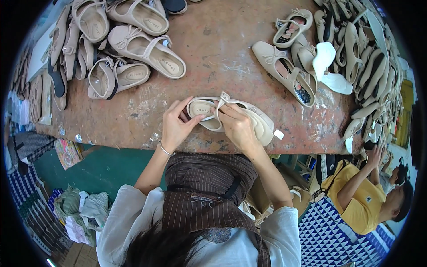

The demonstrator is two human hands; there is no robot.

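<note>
A beige strapped flat shoe (215,99) lies on the table in front of me, its heel to the left and its toe to the right. My left hand (177,122) is closed round the heel, with the thumb pressing on the light insole (203,110) inside. At the strap and opening, my right hand (238,124) is closed on the shoe, its fingertips partly hidden inside. Cream, insole-shaped pads (262,128) stick out from beneath the right hand and overlap the toe. Whether that palm grips them, I cannot tell.
Finished-looking beige shoes (147,49) crowd the table's left side. To the right are a shoe with a dark inside (287,73), white insole-shaped pieces (327,66) and a long heap of shoes (373,71). A small white tag (279,134) lies nearby. A person in yellow (356,196) works at the right.
</note>
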